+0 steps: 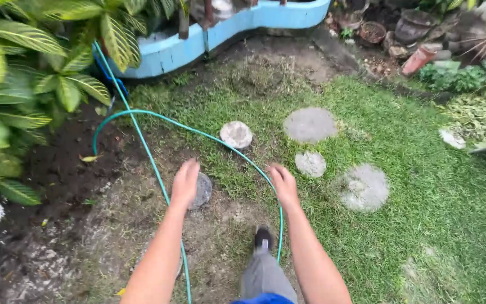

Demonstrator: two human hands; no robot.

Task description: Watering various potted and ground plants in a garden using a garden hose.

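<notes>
A garden yard of patchy grass [423, 197] and bare dark soil [57, 174] spreads below you, seen from head height. Nearest the camera, your grey trouser leg and dark shoe [263, 237] stand on a worn, sandy patch. Both of your bare forearms stretch forward over the ground. Your left hand [185, 184] hangs with fingers loose and pointing down, gripping nothing; it hovers over a small round stepping stone [202, 190]. Your right hand [283, 184] is likewise relaxed and empty, fingers lightly curled, just beside the green garden hose [226, 143].

The hose runs up from the bottom edge between your arms, passes your left hand, and loops across the grass in a wide arc that comes back down past your right hand. Whether either hand actually touches the hose cannot be told.

Beyond your hands lie four more round stepping stones, the largest [310, 124] farthest out. To the left, broad striped leaves [23, 62] overhang the soil. At the far edge, a curved light-blue wall [220, 31] borders the lawn, with clay pots [417, 56] scattered at the upper right.
</notes>
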